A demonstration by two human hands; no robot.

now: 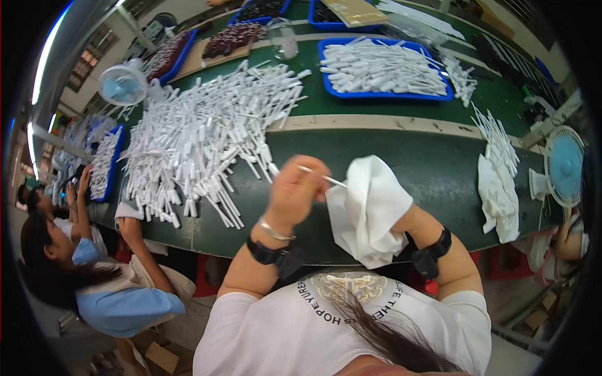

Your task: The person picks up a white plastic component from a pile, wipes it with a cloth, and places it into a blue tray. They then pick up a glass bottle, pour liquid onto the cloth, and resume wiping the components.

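My left hand (297, 188) pinches a thin white plastic stick (321, 177) whose far end runs to the folds of a white cloth (371, 207). That cloth is bunched over my right hand (409, 220), whose fingers are mostly hidden inside it; the cloth is gripped there. Both hands are above the dark green table near its front edge. To the left of my left hand spreads a large heap of white sticks (207, 138) with thicker ends.
A blue tray (389, 96) of similar white pieces stands beyond my hands. At right lie another white cloth (498, 197), a bundle of sticks (498, 141) and a fan (566, 164). A second fan (123, 84) is at left, near a seated co-worker (119, 294).
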